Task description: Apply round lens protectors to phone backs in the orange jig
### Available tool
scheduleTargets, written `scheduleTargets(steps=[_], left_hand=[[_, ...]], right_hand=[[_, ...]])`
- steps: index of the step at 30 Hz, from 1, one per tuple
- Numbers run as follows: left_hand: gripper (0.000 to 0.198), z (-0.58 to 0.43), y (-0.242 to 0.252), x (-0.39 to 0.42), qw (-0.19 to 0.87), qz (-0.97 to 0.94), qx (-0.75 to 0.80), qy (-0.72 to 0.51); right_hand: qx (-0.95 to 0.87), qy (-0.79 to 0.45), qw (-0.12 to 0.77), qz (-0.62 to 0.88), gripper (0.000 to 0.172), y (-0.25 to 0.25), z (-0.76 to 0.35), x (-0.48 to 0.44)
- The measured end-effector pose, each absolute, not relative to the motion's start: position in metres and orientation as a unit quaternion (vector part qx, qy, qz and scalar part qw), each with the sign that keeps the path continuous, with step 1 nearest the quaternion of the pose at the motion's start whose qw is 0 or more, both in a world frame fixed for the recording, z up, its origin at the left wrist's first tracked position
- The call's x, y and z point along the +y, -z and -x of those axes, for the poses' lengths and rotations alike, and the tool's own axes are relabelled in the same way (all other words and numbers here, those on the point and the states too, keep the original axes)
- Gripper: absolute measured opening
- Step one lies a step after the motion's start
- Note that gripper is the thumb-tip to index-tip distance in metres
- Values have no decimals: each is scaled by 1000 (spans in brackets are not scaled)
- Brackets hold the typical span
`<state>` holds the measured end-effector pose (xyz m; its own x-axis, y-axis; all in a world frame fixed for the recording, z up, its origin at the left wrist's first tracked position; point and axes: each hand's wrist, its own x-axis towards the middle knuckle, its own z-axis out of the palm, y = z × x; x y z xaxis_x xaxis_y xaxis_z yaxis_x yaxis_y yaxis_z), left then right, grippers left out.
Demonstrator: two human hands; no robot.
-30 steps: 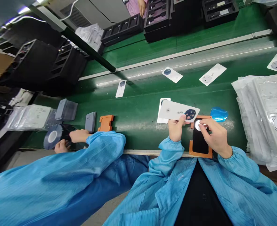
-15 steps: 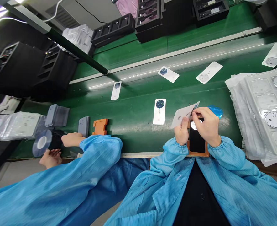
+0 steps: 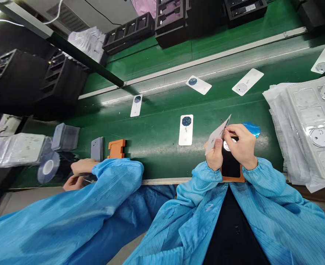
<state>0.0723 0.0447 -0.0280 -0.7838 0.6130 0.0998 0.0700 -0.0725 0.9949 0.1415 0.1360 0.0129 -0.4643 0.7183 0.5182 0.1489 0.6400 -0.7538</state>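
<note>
My left hand (image 3: 214, 156) grips a white phone back cover (image 3: 218, 134) by its lower end and tilts it up on edge. My right hand (image 3: 241, 145) is closed in a pinch at the cover's upper end, near its camera ring; what the fingers pinch is hidden. Both hands hover over an orange jig (image 3: 232, 178) with a black plate (image 3: 228, 165) in it, at the near edge of the green belt (image 3: 157, 132). A blue film (image 3: 253, 129) lies just beyond my right hand. Another white cover (image 3: 186, 129) lies flat on the belt to the left.
Clear blister trays (image 3: 311, 129) with round parts are stacked at the right. More white covers (image 3: 198, 85) (image 3: 247, 81) (image 3: 136, 105) lie farther up the belt. A co-worker's hands (image 3: 78, 173) work at the left beside an orange jig (image 3: 116, 148), grey parts (image 3: 97, 148) and a tape roll (image 3: 48, 172). Black trays (image 3: 129, 29) stand behind.
I lifted the white cover off the one beneath it and tilted it from flat onto its edge. My right hand moved up from the jig to pinch the cover's top end.
</note>
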Motion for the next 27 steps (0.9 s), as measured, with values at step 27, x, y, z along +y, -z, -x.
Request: scheduleTargets(steps=[27], left_hand=[[48, -27, 37, 3, 112, -733, 590, -320]], right_hand=[[-943, -181, 239, 144, 33, -8, -240, 153]])
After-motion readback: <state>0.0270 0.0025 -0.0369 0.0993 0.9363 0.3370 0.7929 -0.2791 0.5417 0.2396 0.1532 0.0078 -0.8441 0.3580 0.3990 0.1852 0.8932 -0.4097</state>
